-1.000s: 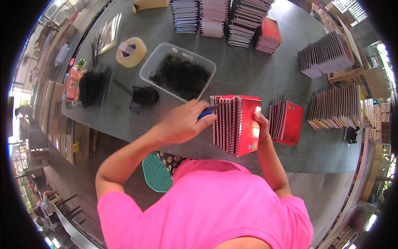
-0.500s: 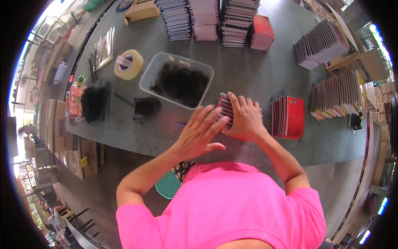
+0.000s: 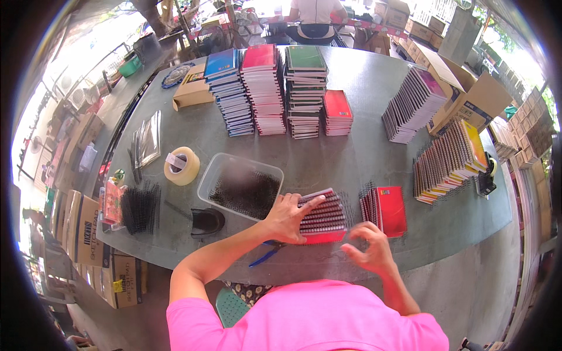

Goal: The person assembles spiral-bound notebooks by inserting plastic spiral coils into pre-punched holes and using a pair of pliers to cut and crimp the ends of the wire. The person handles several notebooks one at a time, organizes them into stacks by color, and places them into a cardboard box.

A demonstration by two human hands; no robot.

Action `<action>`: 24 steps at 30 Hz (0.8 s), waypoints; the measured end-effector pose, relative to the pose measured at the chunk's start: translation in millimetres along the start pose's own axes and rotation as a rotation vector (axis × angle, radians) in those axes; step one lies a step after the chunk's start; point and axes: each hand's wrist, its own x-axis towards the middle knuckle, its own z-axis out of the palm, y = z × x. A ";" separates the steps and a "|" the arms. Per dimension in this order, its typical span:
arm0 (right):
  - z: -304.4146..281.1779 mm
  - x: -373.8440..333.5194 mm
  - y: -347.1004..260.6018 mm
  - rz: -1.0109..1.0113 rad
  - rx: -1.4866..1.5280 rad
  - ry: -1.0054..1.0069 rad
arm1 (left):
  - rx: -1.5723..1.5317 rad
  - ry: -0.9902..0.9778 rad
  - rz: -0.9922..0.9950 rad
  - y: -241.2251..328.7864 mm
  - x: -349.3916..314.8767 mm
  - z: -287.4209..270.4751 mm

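Note:
A stack of red spiral notebooks [image 3: 322, 217] lies near the front edge of the table, its coil edges showing in rows. My left hand [image 3: 285, 219] grips its left side, fingers over the top and thumb at the near corner. Just right of the stack, my right hand [image 3: 370, 248] is in the air, fingers apart and slightly bent, with nothing in it. Beyond that hand is a second group of red spiral notebooks [image 3: 391, 212]. Blue-handled pliers [image 3: 265, 256] lie below my left wrist, partly covered by it.
Left of my hands stand a clear plastic tub [image 3: 212, 186] of black coils, a tape roll [image 3: 182, 167], a black holder [image 3: 207, 223] and a bundle of black coils [image 3: 140, 207]. Tall notebook stacks [image 3: 256, 96] are behind. Yellow-covered notebooks [image 3: 449, 162] and a carton [image 3: 477, 105] are at right.
The view has tilted up, showing more of the far side. My right hand has come off the red notebooks and moved right and nearer; my left hand has closed on their left side.

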 end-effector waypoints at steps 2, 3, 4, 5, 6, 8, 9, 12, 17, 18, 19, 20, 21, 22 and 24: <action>23.2 -22.3 35.0 0.428 0.443 -0.024 | -0.067 0.026 -0.083 3.2 8.2 3.1; 39.4 -30.2 50.3 0.579 0.666 -0.015 | -0.130 0.031 -0.118 2.8 11.6 6.6; 64.3 -32.1 56.1 0.580 0.906 -0.019 | -0.187 0.034 -0.155 1.2 14.3 8.4; 85.0 -24.9 61.6 0.568 1.148 -0.025 | -0.239 0.039 -0.193 -0.5 17.0 7.9; 103.9 -9.5 67.7 0.403 1.326 0.074 | -0.337 -0.054 -0.258 -0.3 17.5 4.9; 127.5 21.4 69.6 0.052 1.662 0.281 | -0.557 -0.026 -0.231 -1.6 5.2 24.9; 124.2 29.2 71.8 0.042 1.695 0.255 | -0.669 -0.014 -0.214 -3.0 0.8 34.5; 90.3 52.0 76.1 0.030 1.665 0.223 | -0.834 0.097 -0.154 2.4 9.5 37.2; 42.2 63.0 34.8 -0.171 1.099 0.282 | -1.244 0.267 0.119 4.8 9.8 12.0; 34.5 64.1 26.7 -0.274 0.946 0.301 | -1.537 0.311 0.000 7.3 11.0 10.2; 33.4 62.3 22.6 -0.382 0.791 0.316 | -1.819 0.362 -0.125 9.3 12.6 9.4; 48.3 59.3 30.9 -0.355 0.728 0.301 | -1.768 0.391 -0.155 2.7 18.3 27.3; 64.9 57.5 37.4 -0.371 0.462 0.369 | -1.844 0.365 -0.247 2.6 18.4 47.5; 90.3 55.4 53.1 -0.352 0.463 0.474 | -1.920 0.332 -0.336 4.3 22.0 66.6; 109.2 57.5 63.5 -0.350 0.420 0.616 | -2.026 0.360 -0.436 11.0 33.4 72.7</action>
